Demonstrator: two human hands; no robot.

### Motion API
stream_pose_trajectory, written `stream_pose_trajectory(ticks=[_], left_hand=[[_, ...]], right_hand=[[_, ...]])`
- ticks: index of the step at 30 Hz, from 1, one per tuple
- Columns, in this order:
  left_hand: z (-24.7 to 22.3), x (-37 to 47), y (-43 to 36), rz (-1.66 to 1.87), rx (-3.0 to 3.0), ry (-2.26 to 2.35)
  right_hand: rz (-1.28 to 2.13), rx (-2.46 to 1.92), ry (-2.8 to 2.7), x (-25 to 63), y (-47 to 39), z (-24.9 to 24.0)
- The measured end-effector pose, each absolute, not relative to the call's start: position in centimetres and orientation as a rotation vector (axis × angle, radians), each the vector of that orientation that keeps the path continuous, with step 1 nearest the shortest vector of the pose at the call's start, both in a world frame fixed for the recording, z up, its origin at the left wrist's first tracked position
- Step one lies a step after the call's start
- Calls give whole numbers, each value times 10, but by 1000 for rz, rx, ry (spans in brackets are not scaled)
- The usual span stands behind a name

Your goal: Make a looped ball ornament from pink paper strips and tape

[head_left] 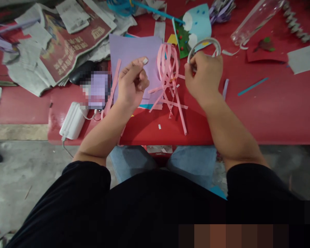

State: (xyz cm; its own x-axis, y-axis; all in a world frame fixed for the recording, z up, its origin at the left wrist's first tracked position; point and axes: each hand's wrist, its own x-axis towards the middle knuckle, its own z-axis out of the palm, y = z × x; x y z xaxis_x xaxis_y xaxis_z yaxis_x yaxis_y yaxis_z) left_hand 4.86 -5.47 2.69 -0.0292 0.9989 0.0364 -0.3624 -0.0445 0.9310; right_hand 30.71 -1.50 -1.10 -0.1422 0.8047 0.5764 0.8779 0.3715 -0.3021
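My left hand [132, 82] is raised above a purple paper sheet [130, 45], its fingers curled. A small white piece of tape [145, 61] shows at a fingertip of this hand. My right hand [206, 77] is closed around the lower side of a roll of tape [217, 45], whose ring stands up past the knuckles. Between the hands is a pink paper-strip ornament [167, 60], with looped strips at the top and loose tails spreading toward me. A tiny white scrap [159, 126] lies on the red table near its front edge.
Newspaper [74, 44] and a phone [98, 89], partly blurred out, are on the left, near a white power bank [73, 120] with cables. A decorated card [201, 20], a clear plastic bottle [255, 22] and a blue strip [253, 86] lie at the back and right.
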Motion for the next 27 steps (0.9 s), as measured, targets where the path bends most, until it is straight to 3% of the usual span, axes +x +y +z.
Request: stream_pose_trajectory(ticks=[9, 20, 27], left_hand=[[16, 44, -54, 1190, 1334, 986], [14, 63, -77, 1237, 1283, 784], [19, 65, -90, 1105, 1542, 850]], right_hand=[[34, -1793, -2122, 311, 1, -36], [229, -1021, -1747, 285, -54, -1], [110, -644, -1718, 264, -71, 4]])
